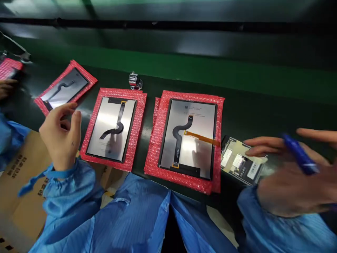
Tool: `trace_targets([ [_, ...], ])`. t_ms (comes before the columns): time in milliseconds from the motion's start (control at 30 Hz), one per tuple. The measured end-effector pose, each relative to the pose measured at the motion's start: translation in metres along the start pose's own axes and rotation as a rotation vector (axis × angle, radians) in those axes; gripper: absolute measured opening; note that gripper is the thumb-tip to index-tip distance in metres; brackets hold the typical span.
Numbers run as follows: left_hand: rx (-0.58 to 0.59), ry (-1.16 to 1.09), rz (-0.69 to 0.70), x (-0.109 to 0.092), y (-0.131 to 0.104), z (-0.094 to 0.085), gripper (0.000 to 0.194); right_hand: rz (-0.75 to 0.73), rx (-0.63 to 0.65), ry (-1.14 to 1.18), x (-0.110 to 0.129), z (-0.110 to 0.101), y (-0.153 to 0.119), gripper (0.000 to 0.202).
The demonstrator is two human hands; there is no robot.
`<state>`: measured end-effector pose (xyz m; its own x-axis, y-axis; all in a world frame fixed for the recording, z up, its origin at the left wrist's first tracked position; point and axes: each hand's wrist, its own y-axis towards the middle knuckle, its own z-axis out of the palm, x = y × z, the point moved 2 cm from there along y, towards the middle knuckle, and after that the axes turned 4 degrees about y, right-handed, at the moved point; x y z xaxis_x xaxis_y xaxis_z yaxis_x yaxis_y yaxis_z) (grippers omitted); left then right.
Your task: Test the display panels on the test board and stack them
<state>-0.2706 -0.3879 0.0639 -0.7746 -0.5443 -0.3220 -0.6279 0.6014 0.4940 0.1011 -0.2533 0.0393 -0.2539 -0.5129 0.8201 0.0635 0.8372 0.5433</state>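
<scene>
My left hand [61, 135] hovers at the left with curled fingers and a gap to the thumb, nothing visible in it. Beside it, an LCD panel [107, 121] with a black ribbon cable lies on a red bubble-wrap bag [137, 135]. A second LCD panel [198, 138], with a black cable and an orange flex cable [200, 137], rests on stacked red bubble-wrap bags [152, 158] in the middle. Blurred by motion, my right hand [292, 182] has a blue pen [300, 154] tucked in it. Its outstretched fingers reach over a device with a barcode label [242, 161].
Another panel [65, 86] on red bubble wrap lies at the back left. A small shiny metal object [135, 80] stands behind the panels on the dark green bench [263, 112]. Cardboard boxes [21, 196] are below left. Another person's hand [6, 88] is at the far left.
</scene>
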Motion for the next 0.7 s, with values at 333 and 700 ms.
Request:
trace_targets([
  [333, 0.739, -0.084, 0.734, -0.167, -0.063, 0.086, 0.036, 0.478, 0.607, 0.185, -0.024, 0.050, -0.075, 0.031],
  [700, 0.795, -0.013, 0.711, -0.174, -0.069, 0.105, 0.041, 0.203, 0.574, -0.048, -0.019, 0.050, -0.078, 0.036],
])
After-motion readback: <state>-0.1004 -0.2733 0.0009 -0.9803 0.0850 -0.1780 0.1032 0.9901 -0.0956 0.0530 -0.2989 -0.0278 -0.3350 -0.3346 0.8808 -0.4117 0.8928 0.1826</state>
